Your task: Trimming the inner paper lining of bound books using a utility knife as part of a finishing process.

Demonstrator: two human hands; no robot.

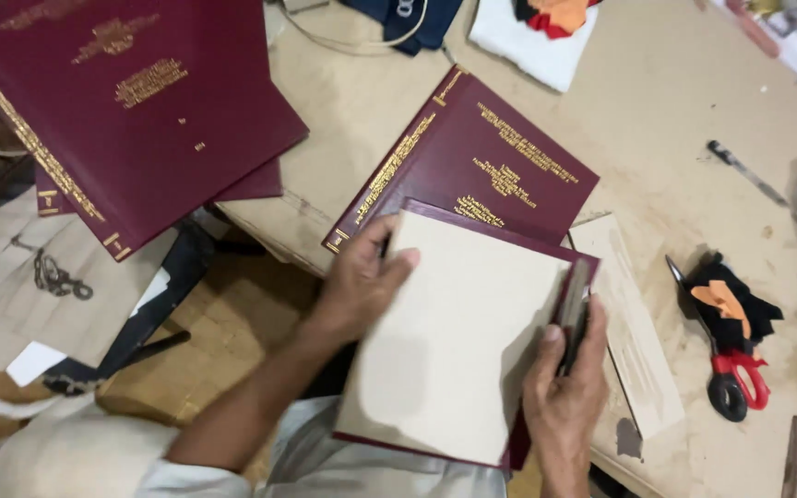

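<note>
A maroon hardcover book lies open in front of me, showing its cream endpaper (454, 341). My left hand (362, 277) grips the book's upper left edge, thumb on the cream sheet. My right hand (565, 387) holds a small dark flat tool (572, 309) pressed against the right edge of the cream sheet. Under the open book lies a closed maroon book with gold lettering (500, 157) on the tan worktable (657, 120).
A stack of maroon gold-lettered books (122, 101) sits at the upper left. Scissors with red handles (721, 360) and black-orange cloth scraps lie at the right. A pale card strip (634, 323) lies beside the book. A knife (744, 171) rests farther right.
</note>
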